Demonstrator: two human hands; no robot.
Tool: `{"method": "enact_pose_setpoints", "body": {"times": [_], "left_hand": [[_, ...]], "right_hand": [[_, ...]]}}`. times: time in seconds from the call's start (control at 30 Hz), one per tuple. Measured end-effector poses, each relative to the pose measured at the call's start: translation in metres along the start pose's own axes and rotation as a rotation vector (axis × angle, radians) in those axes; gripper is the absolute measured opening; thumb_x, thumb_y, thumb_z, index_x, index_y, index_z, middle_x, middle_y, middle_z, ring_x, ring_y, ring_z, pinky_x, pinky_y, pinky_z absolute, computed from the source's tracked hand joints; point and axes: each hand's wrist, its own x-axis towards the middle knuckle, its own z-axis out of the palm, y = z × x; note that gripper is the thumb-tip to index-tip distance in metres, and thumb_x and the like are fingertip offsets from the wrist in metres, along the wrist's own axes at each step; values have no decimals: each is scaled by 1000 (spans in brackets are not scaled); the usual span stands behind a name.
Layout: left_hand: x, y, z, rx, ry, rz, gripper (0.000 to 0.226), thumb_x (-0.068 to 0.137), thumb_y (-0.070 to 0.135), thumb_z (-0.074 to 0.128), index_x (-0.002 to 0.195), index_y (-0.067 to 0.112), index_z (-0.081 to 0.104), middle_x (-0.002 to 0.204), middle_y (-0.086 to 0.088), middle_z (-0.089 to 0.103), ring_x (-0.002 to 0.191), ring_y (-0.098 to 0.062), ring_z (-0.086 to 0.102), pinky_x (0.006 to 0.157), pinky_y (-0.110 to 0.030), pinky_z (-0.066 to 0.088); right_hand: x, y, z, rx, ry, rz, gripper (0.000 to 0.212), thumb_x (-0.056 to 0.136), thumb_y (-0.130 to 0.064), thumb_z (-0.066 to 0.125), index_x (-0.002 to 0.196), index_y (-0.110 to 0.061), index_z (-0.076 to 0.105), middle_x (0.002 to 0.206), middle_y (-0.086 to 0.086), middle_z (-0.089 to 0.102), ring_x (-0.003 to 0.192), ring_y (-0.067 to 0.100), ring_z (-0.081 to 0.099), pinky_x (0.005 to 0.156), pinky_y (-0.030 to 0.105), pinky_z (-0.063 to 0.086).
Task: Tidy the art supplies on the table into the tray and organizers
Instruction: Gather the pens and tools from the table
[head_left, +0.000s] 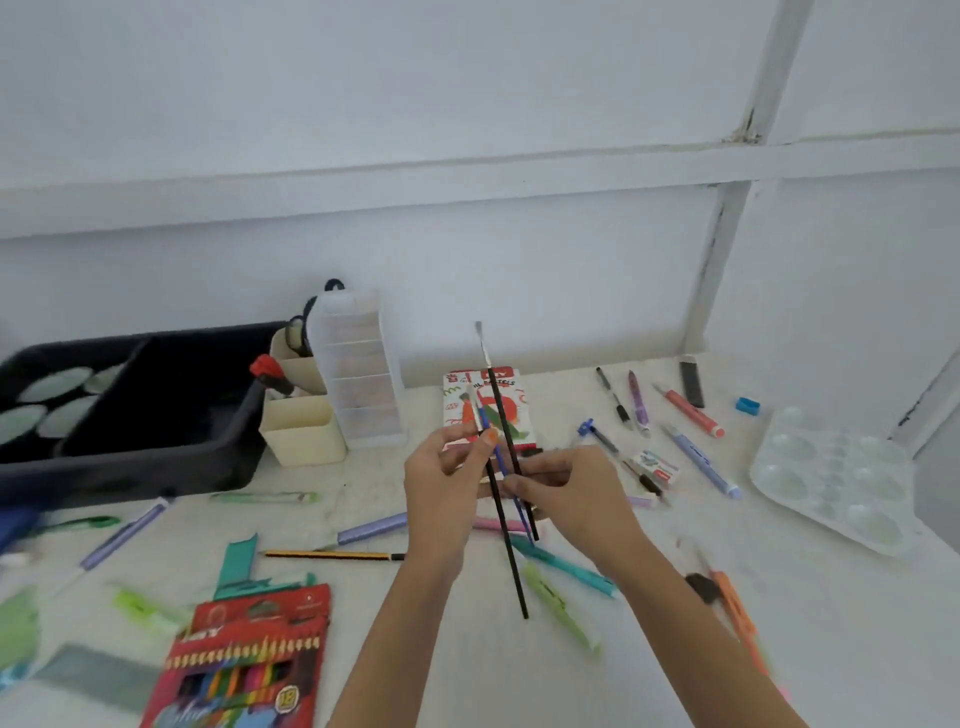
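A: Several brushes (514, 571) stand bunched above the tabletop (519, 675), bristles up. Who has them?

B: Both hands. The left hand (447, 483) has its grip pinched on the handles, thumb in front. The right hand (576, 493) has its fingers curled round them just beside it.

A: Where is there room?

B: A bare strip lies between the forearms at the near edge, and another between the drawer unit (363, 374) and the pastel box (485, 410). The far edge meets the wall. The palette (831, 478) sits near the right edge, with pens (691, 410) scattered between it and the hands.

A: And the containers?

B: The dark tray (130, 467) is far left. Its left part holds pale discs (52, 387), and its right part looks dark inside. The cream organizer (304, 431) stands just beside the tray. A red-tipped tool (267, 369) pokes from it, and scissors (298, 332) from its rear cup. What the clear drawer unit holds is too blurred to tell. A pencil box (249, 660) lies open near the front.
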Motion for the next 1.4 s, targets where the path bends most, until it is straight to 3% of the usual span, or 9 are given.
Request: {"method": "enact_pose_setpoints", "body": {"times": [0.13, 0.33, 0.57, 0.77, 0.97, 1.07, 1.17, 1.27, 1.4], "left_hand": [[16, 27, -67, -21, 35, 114, 16, 90, 3, 57, 105, 6, 63, 85, -9, 74, 78, -22, 71, 64, -30, 58], [40, 62, -155, -99, 125, 213, 17, 87, 5, 61, 103, 4, 65, 89, -8, 74, 81, -19, 70, 68, -27, 57], [81, 97, -210, 113, 112, 361, 25, 80, 10, 70, 105, 9, 68, 94, -4, 73, 88, -16, 70, 79, -34, 57], [131, 135, -212, 57, 59, 423, 18, 81, 6, 70, 98, 10, 69, 92, -6, 73, 87, -17, 70, 80, -35, 57], [187, 156, -204, 22, 115, 507, 16, 82, 9, 71, 97, 14, 71, 92, -2, 73, 88, -12, 69, 77, -30, 57], [213, 153, -202, -1, 166, 515, 13, 82, 8, 70, 94, 13, 68, 92, -4, 71, 87, -15, 69, 77, -34, 57], [232, 140, -199, -37, 178, 508, 12, 82, 4, 68, 87, 13, 62, 92, -6, 69, 88, -19, 68, 79, -37, 57], [244, 119, -196, -34, 181, 498, 13, 84, 1, 66, 85, 13, 60, 89, -3, 69, 85, -16, 67, 79, -35, 57], [255, 93, -199, 38, 186, 459, 21, 85, -1, 62, 80, 19, 58, 87, 0, 68, 82, -14, 65, 81, -35, 56]], "right_hand": [[13, -37, 63, 19, -157, -117, 13, 81, -7, 70, 91, -14, 76, 79, 6, 74, 72, 26, 67, 74, 38, 57], [33, -92, 138, 78, -286, -185, 12, 83, -9, 69, 94, -11, 75, 78, 6, 72, 63, 10, 65, 56, 17, 52], [64, -141, 193, -52, -352, -324, 15, 85, -9, 67, 98, -7, 73, 86, 15, 71, 75, 26, 67, 71, 27, 58], [102, -185, 204, 82, -200, -334, 18, 80, -9, 72, 96, 1, 71, 80, 12, 72, 62, 16, 69, 60, 24, 58], [154, -208, 208, -76, 96, -427, 14, 81, -11, 72, 91, -1, 70, 78, 13, 71, 67, 24, 69, 72, 38, 59], [173, -208, 217, -253, 217, -456, 13, 86, -11, 66, 94, -2, 68, 86, 14, 69, 79, 25, 67, 79, 29, 53], [183, -202, 232, -421, 242, -439, 14, 91, -8, 58, 103, -1, 61, 99, 14, 65, 88, 25, 61, 74, 25, 46], [195, -187, 251, -507, 206, -392, 13, 92, 0, 52, 105, -3, 53, 101, 15, 59, 75, 18, 50, 65, 25, 39], [207, -166, 272, -649, 179, -346, 15, 93, 0, 50, 107, -4, 48, 100, 12, 60, 83, 24, 60, 61, 26, 38]]}}
